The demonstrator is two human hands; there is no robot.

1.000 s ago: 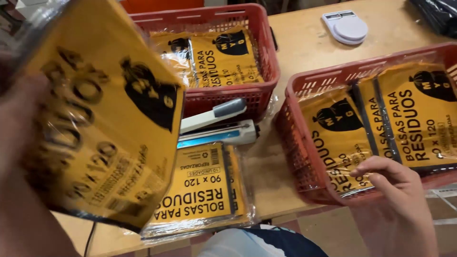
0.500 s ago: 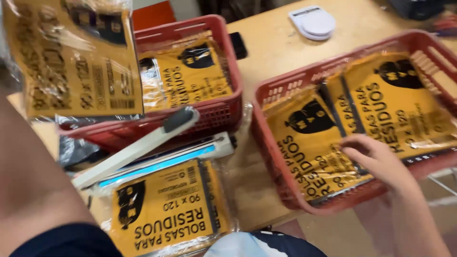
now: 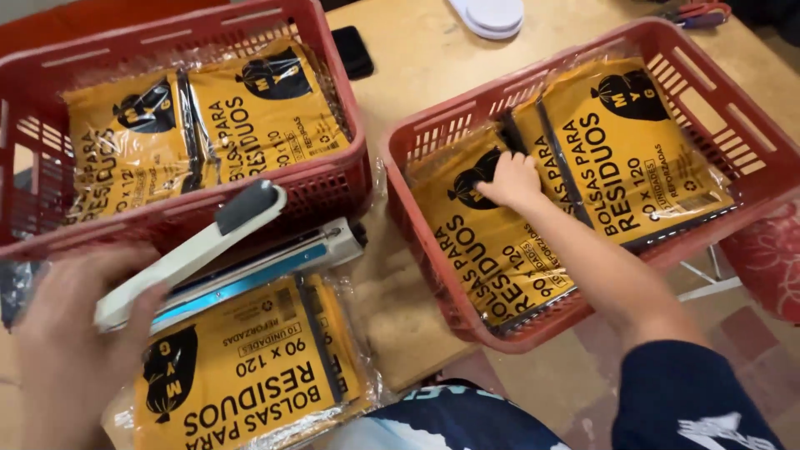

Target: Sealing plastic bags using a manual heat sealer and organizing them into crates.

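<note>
Two red baskets are seen on a wooden table (image 3: 433, 75), each lined with yellow packs in clear wrap. The left basket (image 3: 333, 179) holds two packs side by side; the right basket (image 3: 433, 275) also holds two, the nearer one overlapped at its far edge by the other. The right hand (image 3: 510, 179) is laid on the nearer pack (image 3: 487, 258), at its far end, fingers curled down against the wrap; whether the pack is pinched or only pressed cannot be told. The left hand (image 3: 71, 350), blurred at the lower left, is spread with fingers apart beside the white arm of a heat sealer (image 3: 233, 250), which lies raised between the left basket and a front pack (image 3: 242, 379). Nothing is seen gripped in this hand; contact with the sealer arm looks likely but is not certain. The front pack rests flat at the table's near edge, just under the sealer bar, outside both baskets. Judged from the layout: four packs are already binned, one is left at the sealer, unbinned. A white scale (image 3: 492, 12) and a dark phone (image 3: 352, 52) lie at the far side, untouched.
</note>
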